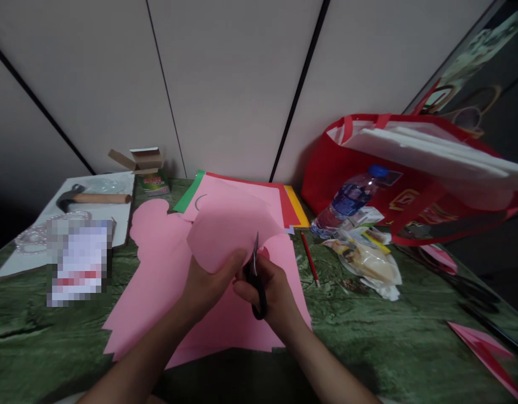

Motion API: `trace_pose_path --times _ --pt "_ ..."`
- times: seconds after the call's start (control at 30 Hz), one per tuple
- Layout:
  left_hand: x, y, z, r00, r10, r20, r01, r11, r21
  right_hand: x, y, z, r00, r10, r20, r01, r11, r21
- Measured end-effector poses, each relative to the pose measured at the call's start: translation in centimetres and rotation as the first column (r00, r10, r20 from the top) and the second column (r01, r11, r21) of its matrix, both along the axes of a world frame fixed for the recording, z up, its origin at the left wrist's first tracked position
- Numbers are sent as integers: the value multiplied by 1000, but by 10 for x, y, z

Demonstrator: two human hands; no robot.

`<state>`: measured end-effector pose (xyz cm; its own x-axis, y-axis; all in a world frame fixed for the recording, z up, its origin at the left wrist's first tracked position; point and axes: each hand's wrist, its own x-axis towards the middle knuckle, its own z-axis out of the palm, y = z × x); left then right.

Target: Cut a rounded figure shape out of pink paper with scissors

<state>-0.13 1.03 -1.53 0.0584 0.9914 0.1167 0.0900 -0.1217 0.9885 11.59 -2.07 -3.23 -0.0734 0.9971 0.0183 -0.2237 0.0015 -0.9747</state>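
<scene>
My left hand (216, 278) pinches the lower edge of a pink sheet of paper (229, 224), thumb on top, and holds it up off the table. In my right hand (275, 289) is a pair of black-handled scissors (259, 292), with the fingers through the handles. The blades point up and away from me and meet the paper's right edge, close to my left thumb. Beneath both hands lie several larger pink paper pieces (212, 336), some with cut, rounded outlines. My fingers partly hide the scissors' pivot.
Left stand a hammer (99, 197) on a white board (119, 219) and a small open box (153, 179). Coloured sheets (292, 207) lie behind. Rightward are a red pencil (310, 261), a water bottle (347, 199), plastic-wrapped items (368, 261), a red bag (326, 163) and more scissors (473, 292).
</scene>
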Motion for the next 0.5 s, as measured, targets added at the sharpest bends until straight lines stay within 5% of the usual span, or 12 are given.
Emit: trace_pose_path --times 0.5 --pt "0 0 2 1000 17 5 -17 1000 2 0 0 -1 999 16 -42 -16 1000 -7"
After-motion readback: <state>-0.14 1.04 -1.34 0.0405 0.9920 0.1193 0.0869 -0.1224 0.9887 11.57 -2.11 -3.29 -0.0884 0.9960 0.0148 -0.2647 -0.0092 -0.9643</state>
